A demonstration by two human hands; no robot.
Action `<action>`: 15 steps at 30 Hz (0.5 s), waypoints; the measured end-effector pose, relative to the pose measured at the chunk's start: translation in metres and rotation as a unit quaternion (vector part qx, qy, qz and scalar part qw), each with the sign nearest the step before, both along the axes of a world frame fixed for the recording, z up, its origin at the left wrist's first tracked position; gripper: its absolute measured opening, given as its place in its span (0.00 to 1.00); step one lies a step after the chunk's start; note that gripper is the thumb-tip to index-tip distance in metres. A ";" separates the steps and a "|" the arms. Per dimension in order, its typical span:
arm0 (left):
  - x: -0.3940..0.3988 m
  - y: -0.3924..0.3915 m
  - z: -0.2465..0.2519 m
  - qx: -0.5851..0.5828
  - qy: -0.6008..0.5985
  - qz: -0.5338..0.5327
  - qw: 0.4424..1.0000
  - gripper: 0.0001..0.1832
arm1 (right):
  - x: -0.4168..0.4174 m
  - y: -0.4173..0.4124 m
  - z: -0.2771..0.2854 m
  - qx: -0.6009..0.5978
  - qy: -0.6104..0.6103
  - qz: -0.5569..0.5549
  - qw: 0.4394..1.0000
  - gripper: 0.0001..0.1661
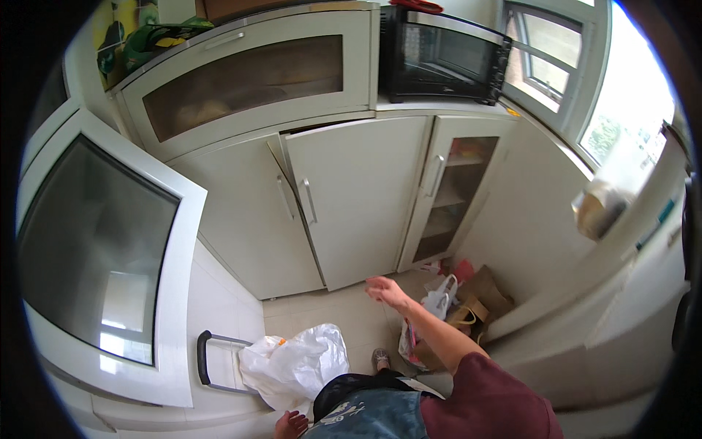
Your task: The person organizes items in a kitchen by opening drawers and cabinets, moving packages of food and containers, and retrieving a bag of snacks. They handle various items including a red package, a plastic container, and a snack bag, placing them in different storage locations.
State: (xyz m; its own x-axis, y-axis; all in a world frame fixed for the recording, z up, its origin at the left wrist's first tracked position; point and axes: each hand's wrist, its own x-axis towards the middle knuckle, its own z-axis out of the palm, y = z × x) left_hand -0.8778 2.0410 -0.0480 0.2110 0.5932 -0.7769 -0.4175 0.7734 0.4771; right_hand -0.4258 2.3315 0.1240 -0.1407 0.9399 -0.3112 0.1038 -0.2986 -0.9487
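My right hand [387, 292] is stretched forward above the tiled floor, in front of the white base cabinet. Its fingers are loosely bent, and nothing shows in them. Beyond it is the middle cabinet door [356, 203], standing slightly ajar with a dark gap along its left edge and top. At the bottom rim my left hand [291, 424] shows only in part, fingers curled beside a white plastic bag [307, 359]. Whether it touches the bag or holds anything is unclear. The bag lies against a trolley handle [204, 358] with a black grip.
A frosted-glass door [104, 247] stands at the left. Paper bags [488, 291] and a white plastic carrier bag [441, 296] crowd the floor at the right. A black toaster oven [447, 57] sits on the counter near the open window [543, 60]. A shoe [380, 358] shows below my arm.
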 end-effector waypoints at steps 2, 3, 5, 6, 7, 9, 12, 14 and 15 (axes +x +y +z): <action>-0.007 0.013 -0.015 -0.006 0.004 -0.007 1.000 0.28 | -0.017 0.059 0.028 0.060 0.064 0.033 0.996 0.30; 0.009 0.025 -0.008 -0.009 0.023 -0.003 1.000 0.27 | -0.020 0.086 0.036 0.094 0.075 0.049 0.992 0.31; 0.052 0.056 0.017 -0.017 0.067 0.014 0.998 0.24 | -0.036 0.130 0.063 0.181 -0.026 0.071 0.981 0.32; 0.070 0.078 0.029 -0.031 0.088 0.036 0.995 0.21 | -0.045 0.152 0.073 0.181 -0.020 0.055 0.982 0.32; 0.085 0.099 0.040 -0.046 0.109 0.058 0.991 0.18 | -0.055 0.172 0.080 0.181 -0.013 0.039 0.983 0.32; 0.111 0.136 0.057 -0.050 0.149 0.084 0.984 0.15 | -0.078 0.210 0.079 0.172 -0.004 -0.002 0.985 0.31; 0.146 0.179 0.068 -0.017 0.173 0.074 0.982 0.15 | -0.094 0.261 0.066 0.134 0.023 -0.035 0.990 0.28; 0.159 0.194 0.074 0.008 0.164 0.057 0.985 0.16 | -0.098 0.281 0.065 0.094 0.086 0.012 0.992 0.24; 0.161 0.196 0.072 0.000 0.170 0.043 0.984 0.15 | -0.099 0.287 0.062 0.102 0.054 0.021 0.993 0.22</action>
State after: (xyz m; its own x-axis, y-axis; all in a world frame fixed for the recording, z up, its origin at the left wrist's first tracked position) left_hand -0.7166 2.2366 0.0240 -0.1126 0.5975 -0.7939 -0.2979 0.7420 0.6006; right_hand -0.5247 2.6182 0.1856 -0.2038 0.9743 -0.0962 0.0063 -0.0969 -0.9953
